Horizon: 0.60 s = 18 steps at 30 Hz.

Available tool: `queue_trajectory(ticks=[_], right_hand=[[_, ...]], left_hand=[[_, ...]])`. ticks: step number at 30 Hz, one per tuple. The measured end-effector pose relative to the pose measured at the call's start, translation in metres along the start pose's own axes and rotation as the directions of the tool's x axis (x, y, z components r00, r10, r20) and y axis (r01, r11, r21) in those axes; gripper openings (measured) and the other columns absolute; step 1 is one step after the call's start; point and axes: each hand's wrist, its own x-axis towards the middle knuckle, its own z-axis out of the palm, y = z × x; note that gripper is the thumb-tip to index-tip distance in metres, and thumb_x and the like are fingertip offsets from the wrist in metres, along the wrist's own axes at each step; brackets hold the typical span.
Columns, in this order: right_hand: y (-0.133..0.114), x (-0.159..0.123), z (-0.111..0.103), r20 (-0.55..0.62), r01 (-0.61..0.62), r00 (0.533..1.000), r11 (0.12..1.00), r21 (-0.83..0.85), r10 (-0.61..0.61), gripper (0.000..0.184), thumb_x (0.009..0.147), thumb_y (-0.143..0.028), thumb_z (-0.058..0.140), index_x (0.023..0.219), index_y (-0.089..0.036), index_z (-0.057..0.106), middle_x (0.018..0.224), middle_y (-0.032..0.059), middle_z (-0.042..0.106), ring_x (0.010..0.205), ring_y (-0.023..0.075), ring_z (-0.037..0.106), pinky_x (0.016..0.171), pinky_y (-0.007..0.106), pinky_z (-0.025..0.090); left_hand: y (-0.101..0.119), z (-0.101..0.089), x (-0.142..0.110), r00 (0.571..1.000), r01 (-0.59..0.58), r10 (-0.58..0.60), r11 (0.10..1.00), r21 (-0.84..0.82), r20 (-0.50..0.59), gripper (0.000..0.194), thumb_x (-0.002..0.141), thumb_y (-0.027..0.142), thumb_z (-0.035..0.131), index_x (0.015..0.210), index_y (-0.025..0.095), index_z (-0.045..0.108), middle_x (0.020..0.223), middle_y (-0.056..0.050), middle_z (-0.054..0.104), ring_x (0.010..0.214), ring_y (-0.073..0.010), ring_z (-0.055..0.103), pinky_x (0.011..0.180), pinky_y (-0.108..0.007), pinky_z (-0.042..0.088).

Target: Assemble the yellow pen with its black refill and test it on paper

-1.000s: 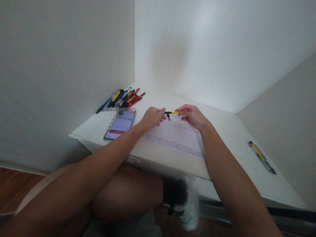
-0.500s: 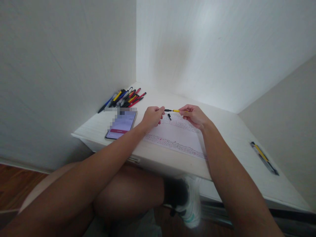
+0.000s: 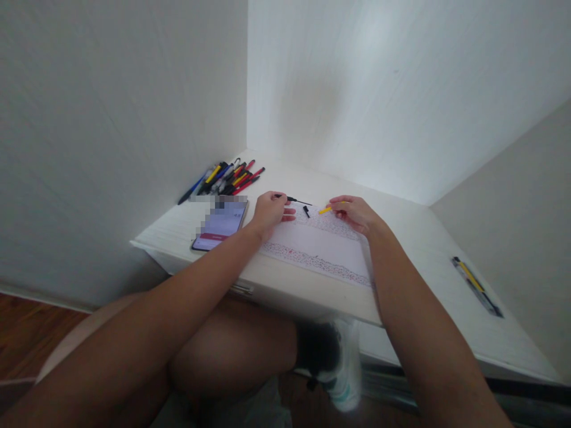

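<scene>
Sitting at white desk (image 3: 414, 238) | corner of white walls (image 3: 247, 89) | wooden floor (image 3: 27, 321)

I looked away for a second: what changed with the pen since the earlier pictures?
The pen came apart: the left hand drew the black refill piece leftward, while the right hand kept the yellow barrel, now tilted down. The small black part, phone and pen pile stayed put.

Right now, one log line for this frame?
left hand: grip on black pen insert | right hand: grip on yellow barrel | black cap: on paper | pens apart
</scene>
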Motion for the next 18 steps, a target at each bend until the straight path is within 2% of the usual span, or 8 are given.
queue_trajectory(ticks=[3,6,10,14,18], right_hand=[[0.0003,0.0004,0.0003,-0.056,0.016,0.998,1.000,-0.008,-0.017,0.031,0.065,-0.015,0.081,0.095,-0.015,0.072,0.081,0.0069,0.070,0.060,0.0105,0.050,0.049,0.025,0.035],[-0.0005,0.0005,0.0016,-0.100,0.029,0.995,1.000,0.011,-0.028,0.036,0.067,-0.015,0.080,0.102,-0.014,0.070,0.084,0.0083,0.072,0.061,0.0109,0.054,0.051,0.025,0.039],[-0.0028,0.0016,0.0037,-0.177,0.060,0.983,0.996,0.064,-0.048,0.029,0.075,-0.012,0.073,0.103,-0.013,0.068,0.089,0.0106,0.075,0.066,0.0112,0.060,0.059,0.024,0.046],[-0.0042,0.0031,0.0035,-0.300,0.118,0.950,0.989,0.089,-0.087,0.018,0.080,-0.013,0.073,0.097,-0.014,0.067,0.085,0.0098,0.074,0.062,0.0107,0.061,0.061,0.024,0.051],[-0.0031,0.0031,-0.0009,-0.356,0.105,0.929,0.994,-0.001,-0.098,0.010,0.083,-0.019,0.073,0.088,-0.014,0.067,0.074,0.0074,0.069,0.057,0.0108,0.060,0.055,0.024,0.049]], left_hand=[[-0.0016,0.0011,-0.0005,1.000,-0.010,0.010,0.999,-0.040,-0.007,0.003,0.096,0.017,0.053,0.099,0.016,0.053,0.111,-0.013,0.065,0.071,-0.0158,0.071,0.061,-0.028,0.060],[-0.0015,0.0027,-0.0027,1.000,-0.024,0.023,0.999,-0.040,-0.015,0.002,0.098,0.016,0.050,0.100,0.017,0.050,0.109,-0.012,0.065,0.072,-0.0158,0.071,0.061,-0.028,0.061],[0.0006,0.0045,-0.0054,1.000,-0.018,0.017,0.999,-0.050,-0.021,0.002,0.099,0.015,0.049,0.100,0.016,0.049,0.105,-0.012,0.064,0.071,-0.0159,0.071,0.059,-0.028,0.061],[0.0018,0.0048,-0.0058,1.000,-0.010,0.010,0.998,-0.068,-0.001,0.003,0.099,0.015,0.049,0.101,0.017,0.047,0.102,-0.010,0.064,0.073,-0.0164,0.071,0.061,-0.028,0.061],[0.0015,0.0052,-0.0058,1.000,-0.008,0.008,0.998,-0.068,-0.007,0.003,0.099,0.015,0.049,0.101,0.017,0.046,0.101,-0.010,0.064,0.073,-0.0164,0.070,0.063,-0.030,0.061]])
